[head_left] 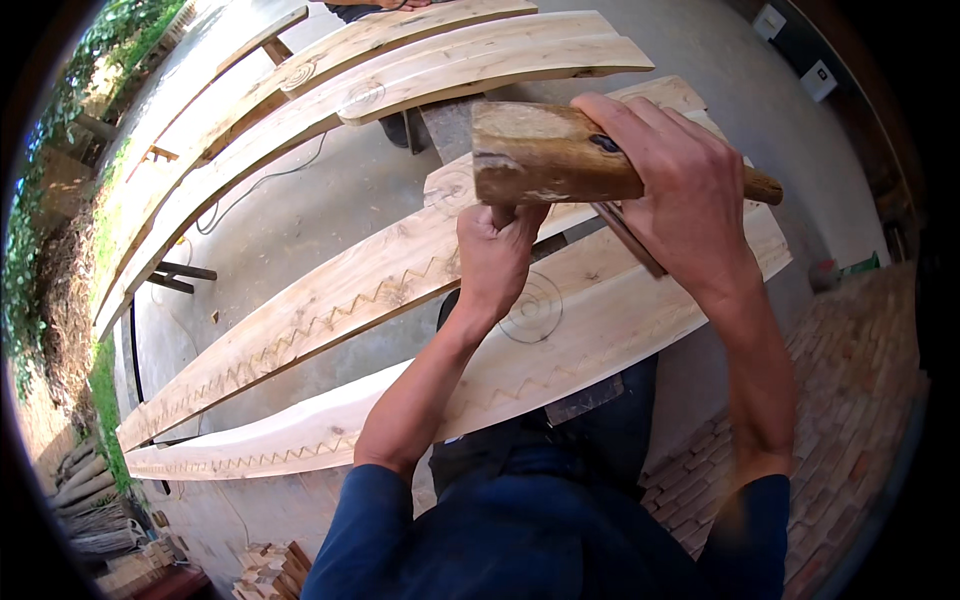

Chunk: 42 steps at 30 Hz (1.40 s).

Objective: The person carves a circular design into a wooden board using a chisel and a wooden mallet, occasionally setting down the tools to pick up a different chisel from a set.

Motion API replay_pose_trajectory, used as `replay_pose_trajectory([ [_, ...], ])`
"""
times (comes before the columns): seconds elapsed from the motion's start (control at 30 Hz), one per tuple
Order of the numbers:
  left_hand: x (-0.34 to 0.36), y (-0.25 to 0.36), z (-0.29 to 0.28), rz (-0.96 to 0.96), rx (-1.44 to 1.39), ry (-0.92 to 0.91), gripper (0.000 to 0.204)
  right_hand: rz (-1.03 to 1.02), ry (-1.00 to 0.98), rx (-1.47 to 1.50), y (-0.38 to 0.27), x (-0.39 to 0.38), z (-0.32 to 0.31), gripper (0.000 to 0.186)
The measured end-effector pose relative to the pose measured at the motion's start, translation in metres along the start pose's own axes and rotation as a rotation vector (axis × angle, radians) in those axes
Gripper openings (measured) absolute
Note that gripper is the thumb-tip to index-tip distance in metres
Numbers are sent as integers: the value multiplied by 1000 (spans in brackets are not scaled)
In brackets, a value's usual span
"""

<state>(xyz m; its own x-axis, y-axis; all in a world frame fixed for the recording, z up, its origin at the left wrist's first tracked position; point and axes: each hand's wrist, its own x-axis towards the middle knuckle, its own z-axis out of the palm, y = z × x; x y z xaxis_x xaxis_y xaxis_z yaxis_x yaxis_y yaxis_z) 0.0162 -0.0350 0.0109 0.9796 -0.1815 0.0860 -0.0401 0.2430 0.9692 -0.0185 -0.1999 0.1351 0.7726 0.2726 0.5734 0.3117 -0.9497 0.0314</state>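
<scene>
My right hand (pixel 680 190) grips a rough wooden mallet (pixel 530 145), its thick end hanging over my left hand (pixel 490 255). My left hand is closed round an upright round tool handle (pixel 502 213) directly under the mallet; the tool's lower end is hidden. Beneath both hands lie long curved pale planks, a nearer one (pixel 600 350) and a middle one (pixel 330 300), both marked with zigzag lines. The nearer plank carries a carved or drawn circle (pixel 530 307). A narrow dark-brown strip (pixel 630 242) lies slanting on the wood below my right hand.
More curved planks (pixel 480 60) rest on supports at the back, near another person's hand (pixel 400 4). A cable (pixel 260 180) crosses the concrete floor (pixel 270 240). At left are plants (pixel 30 250) and stacked branches (pixel 80 490); wood blocks (pixel 275 570) sit low down, and stacked bricks or blocks (pixel 830 400) at right.
</scene>
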Motion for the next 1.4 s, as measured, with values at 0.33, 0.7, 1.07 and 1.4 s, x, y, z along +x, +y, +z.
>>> replay_pose_trajectory([
  [0.33,3,3,-56,39,-457,-123,51,688,21,714,9,-83,5,36],
  [0.7,3,-10,-66,-4,-479,-212,54,776,-44,754,12,-100,11,41],
  [1.07,6,-10,-67,-11,-478,-188,56,690,-10,704,9,-102,18,38],
  [1.4,6,-10,-68,-10,-497,-203,55,717,-21,710,8,-105,20,39],
])
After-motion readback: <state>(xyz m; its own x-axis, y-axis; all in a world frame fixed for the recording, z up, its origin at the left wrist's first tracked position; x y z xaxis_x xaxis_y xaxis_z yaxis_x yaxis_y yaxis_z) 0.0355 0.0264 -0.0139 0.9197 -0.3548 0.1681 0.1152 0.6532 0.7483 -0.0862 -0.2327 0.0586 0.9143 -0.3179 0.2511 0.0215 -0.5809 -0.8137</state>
